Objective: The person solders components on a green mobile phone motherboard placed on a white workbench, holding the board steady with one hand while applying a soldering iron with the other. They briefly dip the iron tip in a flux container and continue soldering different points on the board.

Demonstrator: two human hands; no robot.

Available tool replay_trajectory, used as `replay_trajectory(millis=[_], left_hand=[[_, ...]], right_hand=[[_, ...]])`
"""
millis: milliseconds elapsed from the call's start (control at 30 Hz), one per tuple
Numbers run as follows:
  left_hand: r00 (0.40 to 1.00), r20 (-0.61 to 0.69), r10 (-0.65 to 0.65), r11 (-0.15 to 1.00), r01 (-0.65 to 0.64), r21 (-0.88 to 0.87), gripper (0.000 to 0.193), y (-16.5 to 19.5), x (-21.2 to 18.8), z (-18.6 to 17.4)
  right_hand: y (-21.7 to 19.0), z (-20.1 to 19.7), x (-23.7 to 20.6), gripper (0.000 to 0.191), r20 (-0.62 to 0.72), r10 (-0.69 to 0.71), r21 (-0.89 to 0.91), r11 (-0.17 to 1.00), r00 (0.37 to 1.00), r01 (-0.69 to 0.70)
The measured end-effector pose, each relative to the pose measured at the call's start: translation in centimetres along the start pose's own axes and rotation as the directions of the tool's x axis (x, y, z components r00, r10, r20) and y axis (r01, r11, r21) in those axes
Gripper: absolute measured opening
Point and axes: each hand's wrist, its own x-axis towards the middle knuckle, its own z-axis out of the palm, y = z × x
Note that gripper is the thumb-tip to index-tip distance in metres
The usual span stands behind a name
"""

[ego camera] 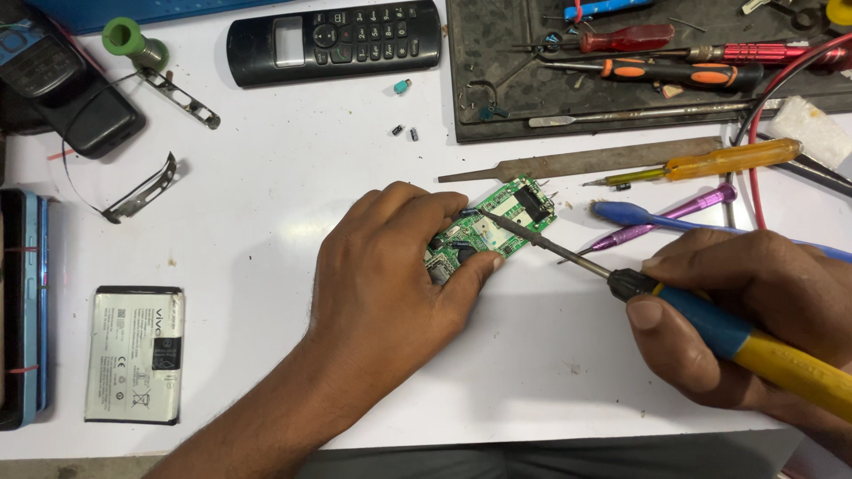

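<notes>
Circuit board [497, 226] pinned flat under left hand [390, 275]; right hand [754, 310] grips soldering iron [621, 284].

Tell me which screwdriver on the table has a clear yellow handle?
The yellow-handled screwdriver, lying just below the flat metal file; the others on the dark tray have red or black-and-orange handles.

Green circuit board [493, 226]: centre of white table [293, 177], pinned by left hand [390, 275]. Soldering iron [710, 324], blue-yellow handle, in right hand [754, 310] at 4 o'clock, tip on board. Phone battery [135, 353] at 8 o'clock; cordless handset [334, 40] at 12; tool tray [515, 89] at 1.
</notes>
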Motion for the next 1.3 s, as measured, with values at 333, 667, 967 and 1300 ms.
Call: replay_trajectory(millis=[333,667,967,1300], left_hand=[[1.000,0.017,-0.015,1.000,0.015,-0.001,0.040,0.0,0.0,-0.1],[1.000,0.012,-0.017,1.000,0.017,-0.006,0.041,0.0,0.1,-0.1],[0.997,-0.070,0.031,1.000,-0.031,-0.001,0.031,-0.1,-0.2,0.0],[0.986,-0.161,0.043,0.998,-0.033,0.060,0.013,-0.4,0.5,1.3]], right_hand=[[0.0,0.1,0.2,0.033,-0.007,-0.041,0.012,0.999,0.999,0.041],[0.0,0.1,0.3,0.031,-0.015,-0.041,0.017,0.999,0.999,0.041],[0.1,0.3,0.4,0.032,-0.032,-0.049,-0.017,0.999,0.998,0.049],[0.5,0.6,0.4,0.034,-0.033,-0.059,-0.034,0.998,0.998,0.058]])
